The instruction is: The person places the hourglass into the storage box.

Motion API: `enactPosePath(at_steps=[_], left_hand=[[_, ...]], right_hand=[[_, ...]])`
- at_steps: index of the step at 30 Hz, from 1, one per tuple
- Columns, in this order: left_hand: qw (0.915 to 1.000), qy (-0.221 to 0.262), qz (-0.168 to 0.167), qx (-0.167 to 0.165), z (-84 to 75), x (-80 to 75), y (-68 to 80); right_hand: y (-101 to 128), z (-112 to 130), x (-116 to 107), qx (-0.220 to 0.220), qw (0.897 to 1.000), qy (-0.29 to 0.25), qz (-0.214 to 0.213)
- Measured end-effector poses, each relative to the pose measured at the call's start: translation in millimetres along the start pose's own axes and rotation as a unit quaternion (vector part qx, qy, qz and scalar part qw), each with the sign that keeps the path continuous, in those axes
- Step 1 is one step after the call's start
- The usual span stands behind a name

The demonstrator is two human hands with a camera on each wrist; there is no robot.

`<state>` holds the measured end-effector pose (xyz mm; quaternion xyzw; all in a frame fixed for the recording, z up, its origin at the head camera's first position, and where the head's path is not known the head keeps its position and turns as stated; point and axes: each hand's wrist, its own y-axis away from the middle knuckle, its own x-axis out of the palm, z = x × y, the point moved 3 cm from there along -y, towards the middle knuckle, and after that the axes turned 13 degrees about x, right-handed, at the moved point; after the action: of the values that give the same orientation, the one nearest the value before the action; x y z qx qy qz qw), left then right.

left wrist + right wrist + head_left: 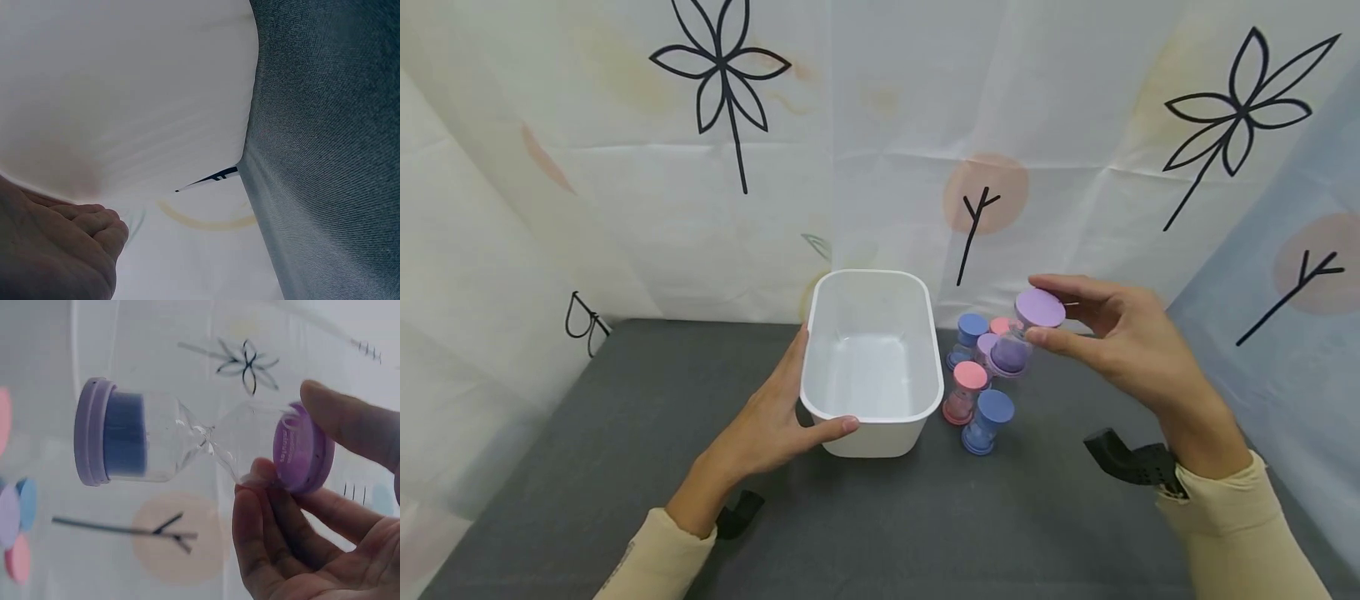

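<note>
My right hand [1112,333] pinches a purple-capped sand timer [1013,352] by its top cap, holding it up over the other timers. In the right wrist view, its glass has a narrow waist and the dark sand sits in the end away from the fingers. My left hand [775,421] holds the near left corner of a white plastic tub [872,433], with the thumb over the front rim and the fingers along the left side. The inside of the tub shows bare white walls and floor.
Right of the tub, several sand timers stand close together: a blue one [987,423] and a pink one [964,392] in front, another blue one [970,337] behind. A second purple timer [987,348] is partly hidden. The grey tabletop [880,533] meets a patterned cloth backdrop [880,200].
</note>
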<state>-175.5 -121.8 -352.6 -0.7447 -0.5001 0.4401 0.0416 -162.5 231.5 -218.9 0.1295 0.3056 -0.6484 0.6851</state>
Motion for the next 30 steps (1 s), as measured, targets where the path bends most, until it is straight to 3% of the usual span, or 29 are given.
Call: enactPosePath(at_steps=[6,13,20,30], left_hand=[[1.0,0.0,0.0,-0.006,0.0,-1.2,1.0],[1.0,0.0,0.002,-0.004,0.4,-1.3,0.3],[0.9999,0.011,0.001,0.0,1.3,-1.4,-1.0],[0.9998,0.018,0.001,-0.003,1.2,-1.0,0.2]], right_hand=[[-23.6,32.4,22.5,-0.007,0.997,-0.044,0.065],[-58.4,51.5,58.0,0.022,0.988,-0.078,0.128],[-91.1,56.2,102.1,0.029,0.983,-0.088,0.157],[-122.3,38.6,154.6,0.111,0.979,-0.054,0.161]])
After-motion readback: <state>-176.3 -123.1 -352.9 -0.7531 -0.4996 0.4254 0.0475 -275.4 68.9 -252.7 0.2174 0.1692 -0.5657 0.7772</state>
